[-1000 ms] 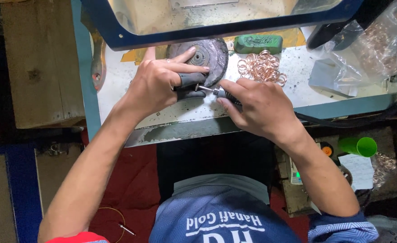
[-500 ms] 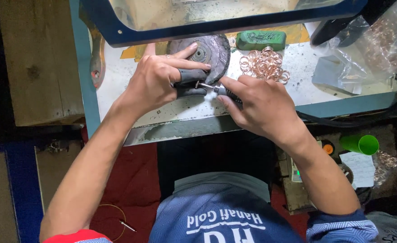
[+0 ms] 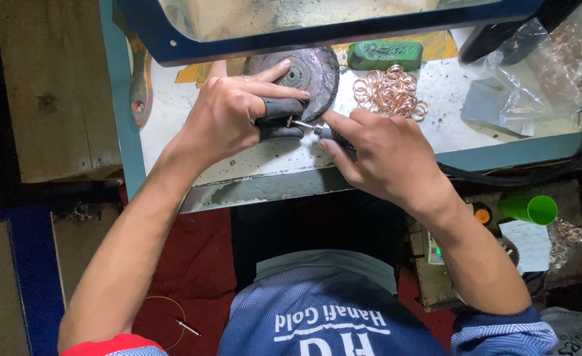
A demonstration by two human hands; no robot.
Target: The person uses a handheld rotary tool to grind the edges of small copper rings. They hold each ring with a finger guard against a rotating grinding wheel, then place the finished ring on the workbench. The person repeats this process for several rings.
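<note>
Worn white benchtop (image 3: 251, 158), blue-edged; our left hand (image 3: 228, 118) stays clamped around a dark cylindrical grip (image 3: 279, 118) beside the grey round polishing disc (image 3: 314, 69). Our right hand (image 3: 383, 155) still pinches a slim metal handpiece (image 3: 304, 124) against it, barely shifted; heap of copper-coloured rings (image 3: 388, 91) unmoved nearby.

Blue-edged workbench (image 3: 123, 132), red floor (image 3: 202, 264)

Blue patterned shirt (image 3: 317, 310), rolled sleeves, left cuff apparently red-lined.

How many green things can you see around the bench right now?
2. A green block lies on the bench top just beyond the pile of copper-coloured rings; a green cup sits lower down, past the right hand. Others may be hidden.
</note>
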